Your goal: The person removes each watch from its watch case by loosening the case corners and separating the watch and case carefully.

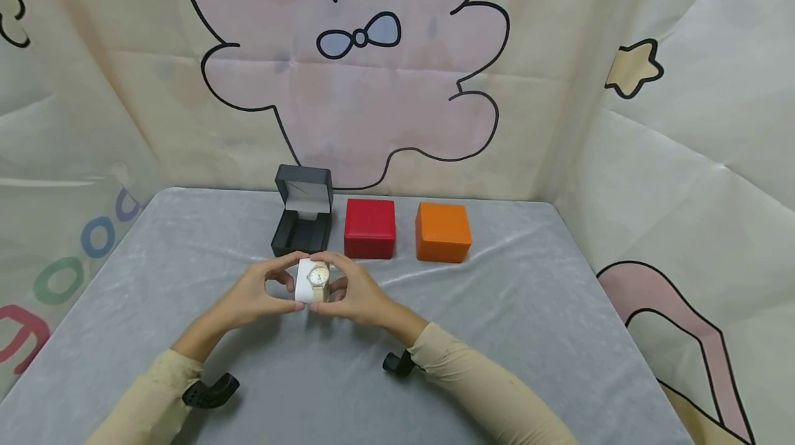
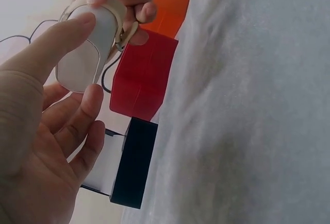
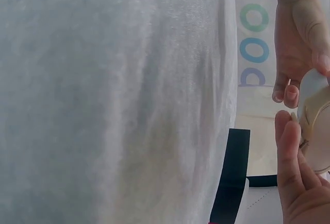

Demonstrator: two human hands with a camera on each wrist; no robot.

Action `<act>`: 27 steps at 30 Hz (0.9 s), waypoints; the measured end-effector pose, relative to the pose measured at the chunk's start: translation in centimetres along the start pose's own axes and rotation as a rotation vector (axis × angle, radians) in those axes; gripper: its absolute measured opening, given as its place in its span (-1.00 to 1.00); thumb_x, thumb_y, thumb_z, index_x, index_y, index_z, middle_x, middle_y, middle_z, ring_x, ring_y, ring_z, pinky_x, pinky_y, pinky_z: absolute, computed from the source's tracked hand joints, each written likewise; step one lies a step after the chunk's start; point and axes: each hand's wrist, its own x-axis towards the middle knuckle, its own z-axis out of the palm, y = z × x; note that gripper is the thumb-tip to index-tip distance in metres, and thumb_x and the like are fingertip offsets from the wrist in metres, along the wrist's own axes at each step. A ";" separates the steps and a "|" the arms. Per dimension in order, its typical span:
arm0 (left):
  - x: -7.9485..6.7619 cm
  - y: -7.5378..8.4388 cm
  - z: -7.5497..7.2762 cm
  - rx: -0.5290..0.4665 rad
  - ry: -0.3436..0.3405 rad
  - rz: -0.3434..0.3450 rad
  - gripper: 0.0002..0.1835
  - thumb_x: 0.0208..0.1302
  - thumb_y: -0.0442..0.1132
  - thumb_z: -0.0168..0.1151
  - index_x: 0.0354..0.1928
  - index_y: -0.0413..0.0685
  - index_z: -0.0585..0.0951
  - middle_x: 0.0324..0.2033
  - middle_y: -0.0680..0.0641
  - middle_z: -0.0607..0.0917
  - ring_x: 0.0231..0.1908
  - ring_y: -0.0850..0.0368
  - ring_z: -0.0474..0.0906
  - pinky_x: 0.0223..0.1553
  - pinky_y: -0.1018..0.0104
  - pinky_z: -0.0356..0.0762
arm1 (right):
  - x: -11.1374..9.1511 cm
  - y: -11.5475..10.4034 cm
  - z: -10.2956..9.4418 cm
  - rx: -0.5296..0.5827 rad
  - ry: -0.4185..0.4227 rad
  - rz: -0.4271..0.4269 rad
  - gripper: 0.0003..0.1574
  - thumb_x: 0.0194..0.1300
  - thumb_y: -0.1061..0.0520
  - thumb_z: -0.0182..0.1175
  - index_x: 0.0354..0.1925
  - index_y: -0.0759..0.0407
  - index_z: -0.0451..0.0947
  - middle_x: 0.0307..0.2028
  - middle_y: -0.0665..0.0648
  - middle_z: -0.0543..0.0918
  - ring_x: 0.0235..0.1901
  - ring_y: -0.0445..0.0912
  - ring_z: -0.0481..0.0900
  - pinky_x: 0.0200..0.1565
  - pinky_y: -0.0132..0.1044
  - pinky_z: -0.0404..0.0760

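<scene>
Over the near side of an open black box [image 1: 304,198], a wristwatch [image 1: 319,275] with a pale dial and cream strap is wrapped around a white watch cushion [image 1: 302,281]. My left hand [image 1: 256,293] pinches the cushion's left end between thumb and fingers; its smooth end face shows in the left wrist view. On the other side, my right hand [image 1: 362,293] grips the strapped end with fingertips above and thumb below. The strap's buckle [image 2: 119,46] shows in the left wrist view, with a strap end sticking out beside it. The black box has its lid raised, and its lower part holds nothing visible.
A closed red box [image 1: 369,229] stands to the right of the black one, and a closed orange box [image 1: 443,232] stands farther right. All are near the back edge of the grey cloth-covered table [image 1: 497,334]. Printed curtains [image 1: 546,86] rise behind and beside it.
</scene>
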 end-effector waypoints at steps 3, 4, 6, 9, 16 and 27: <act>0.3 0.1 -0.1 0.003 -0.002 0.009 -0.23 0.04 -0.14 0.61 0.34 0.03 0.51 -0.21 -0.03 0.70 -0.28 0.05 0.64 -0.06 -0.03 0.52 | 0.1 0.0 -0.3 0.029 -0.012 0.007 -0.07 0.16 0.27 0.47 0.41 -0.06 0.31 0.31 0.06 0.46 -0.37 -0.23 0.71 -0.29 -0.30 0.73; 0.3 0.2 -0.1 0.002 -0.004 0.007 -0.23 0.04 -0.14 0.61 0.34 0.04 0.51 -0.23 -0.02 0.70 -0.28 0.04 0.64 -0.05 -0.04 0.50 | 0.2 0.0 -0.3 0.039 -0.016 0.008 -0.07 0.16 0.28 0.46 0.41 -0.05 0.31 0.31 0.06 0.46 -0.38 -0.23 0.71 -0.29 -0.29 0.74; 0.4 0.3 -0.2 0.002 -0.010 0.002 -0.22 0.04 -0.14 0.61 0.34 0.03 0.51 -0.25 0.00 0.69 -0.28 0.05 0.63 -0.03 -0.06 0.47 | 0.2 0.1 -0.4 0.056 -0.019 0.013 -0.07 0.16 0.30 0.45 0.41 -0.04 0.31 0.33 0.06 0.45 -0.39 -0.23 0.71 -0.28 -0.31 0.74; 0.5 0.3 -0.2 0.000 -0.015 -0.006 -0.23 0.04 -0.13 0.61 0.34 0.03 0.51 -0.22 0.01 0.69 -0.27 0.13 0.62 -0.03 -0.07 0.47 | 0.2 0.1 -0.4 0.070 -0.016 0.023 -0.08 0.17 0.31 0.44 0.41 -0.04 0.32 0.33 0.05 0.44 -0.38 -0.23 0.71 -0.29 -0.34 0.72; 0.7 0.4 -0.1 -0.006 -0.012 -0.011 -0.25 0.06 -0.15 0.60 0.33 0.03 0.52 -0.27 0.05 0.69 -0.29 0.16 0.61 -0.07 -0.01 0.49 | 0.2 0.2 -0.3 0.108 0.015 0.053 -0.14 0.18 0.24 0.46 0.38 -0.03 0.35 0.28 0.09 0.46 -0.38 -0.22 0.72 -0.23 -0.34 0.73; 1.0 0.8 -0.2 -0.009 -0.032 -0.035 -0.21 0.03 -0.14 0.62 0.35 0.07 0.50 -0.30 0.00 0.68 -0.27 0.09 0.62 -0.07 0.01 0.50 | 0.3 0.0 -0.9 0.154 -0.027 0.067 -0.16 0.22 0.33 0.37 0.39 0.00 0.32 0.22 0.14 0.48 -0.34 -0.22 0.72 -0.18 -0.32 0.74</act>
